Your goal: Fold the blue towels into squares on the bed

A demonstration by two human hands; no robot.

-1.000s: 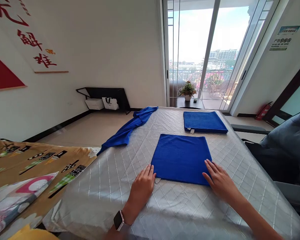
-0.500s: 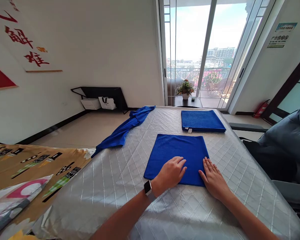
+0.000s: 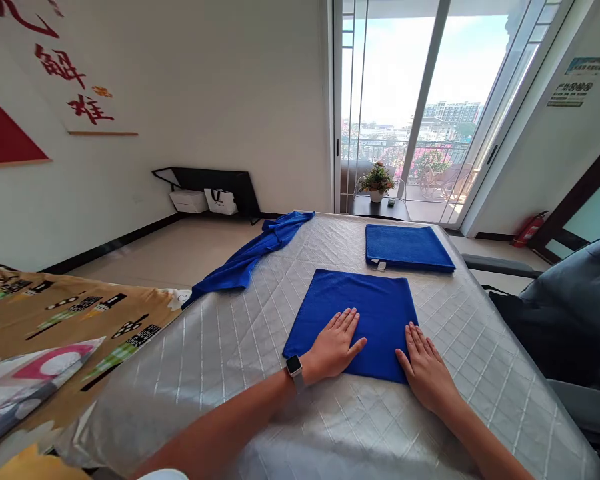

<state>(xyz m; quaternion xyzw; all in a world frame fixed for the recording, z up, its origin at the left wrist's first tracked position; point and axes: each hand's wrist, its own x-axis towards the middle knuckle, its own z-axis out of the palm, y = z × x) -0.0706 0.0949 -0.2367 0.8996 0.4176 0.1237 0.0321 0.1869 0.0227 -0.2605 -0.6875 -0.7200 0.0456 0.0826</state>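
Note:
A blue towel (image 3: 370, 307), folded to a flat square, lies on the silver quilted cover (image 3: 250, 360). My left hand (image 3: 335, 347), with a watch at the wrist, rests flat on the towel's near left part, fingers stretched out. At the towel's right edge, my right hand (image 3: 425, 367) lies flat with its fingers straight, partly on the cloth. Beyond it sits a neat stack of folded blue towels (image 3: 407, 247) with a white tag at the front. A loose, crumpled blue cloth (image 3: 250, 260) drapes along the cover's far left edge.
To the left is a tan patterned fabric (image 3: 65, 327) with a pink and grey pillow (image 3: 35, 380). A dark padded seat (image 3: 575, 307) stands to the right. Past the far edge are a potted plant (image 3: 377, 181) on a small table and a sliding glass door (image 3: 380, 87).
My left hand has slid leftward over the towel and straightened from bent fingers to flat. My right hand stays at the right edge. The view has shifted slightly.

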